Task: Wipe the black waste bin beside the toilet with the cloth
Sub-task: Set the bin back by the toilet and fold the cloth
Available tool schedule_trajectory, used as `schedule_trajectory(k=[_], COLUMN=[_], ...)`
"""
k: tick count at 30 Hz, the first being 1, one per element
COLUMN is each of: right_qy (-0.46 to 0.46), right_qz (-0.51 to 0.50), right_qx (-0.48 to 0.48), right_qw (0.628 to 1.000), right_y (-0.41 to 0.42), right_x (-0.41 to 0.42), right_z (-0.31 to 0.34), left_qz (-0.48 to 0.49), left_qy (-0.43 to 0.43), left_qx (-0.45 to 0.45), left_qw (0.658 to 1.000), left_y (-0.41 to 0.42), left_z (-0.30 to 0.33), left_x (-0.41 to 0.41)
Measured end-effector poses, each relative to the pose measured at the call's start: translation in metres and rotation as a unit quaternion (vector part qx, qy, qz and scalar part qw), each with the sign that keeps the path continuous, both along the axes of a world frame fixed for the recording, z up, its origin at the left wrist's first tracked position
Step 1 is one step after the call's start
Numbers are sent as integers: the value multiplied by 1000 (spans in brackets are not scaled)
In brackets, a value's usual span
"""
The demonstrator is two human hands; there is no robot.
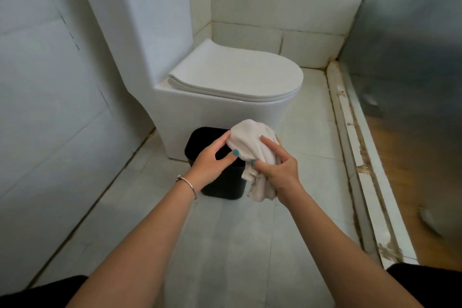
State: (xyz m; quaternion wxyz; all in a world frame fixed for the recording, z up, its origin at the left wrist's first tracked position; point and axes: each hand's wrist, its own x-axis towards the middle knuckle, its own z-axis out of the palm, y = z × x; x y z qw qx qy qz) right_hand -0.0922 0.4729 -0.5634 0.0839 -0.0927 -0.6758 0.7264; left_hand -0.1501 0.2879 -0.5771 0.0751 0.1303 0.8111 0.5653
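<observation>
Cloth bunched above the bin, wiping not yet begun.

I hold one white cloth [252, 150]: my right hand [280, 170] curls round it, my left hand [212, 160] pinches its left edge. One black waste bin [220, 182] stands near one toilet [225, 107]. I'd fold a flat pad, then steady the rim while wiping.
</observation>
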Motion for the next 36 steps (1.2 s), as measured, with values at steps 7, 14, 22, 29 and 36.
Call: schedule_trajectory(k=[7,14,22,29,36], right_qy=[75,105,85,-36,-113], right_qz=[21,41,88,184,216], right_qx=[14,48,113,-31,-68], right_qw=[997,993,986,982,967], right_y=[2,7,14,42,57], right_x=[41,73,98,92,79], right_z=[59,110,139,173,169], left_qz=[43,35,141,104,27], left_qy=[-59,-190,-157,-120,-132], left_qx=[63,286,364,333,322], left_qw=[995,939,907,929,937], left_y=[28,42,60,59,59], left_z=[73,130,176,208,188], left_x=[38,67,96,94,90])
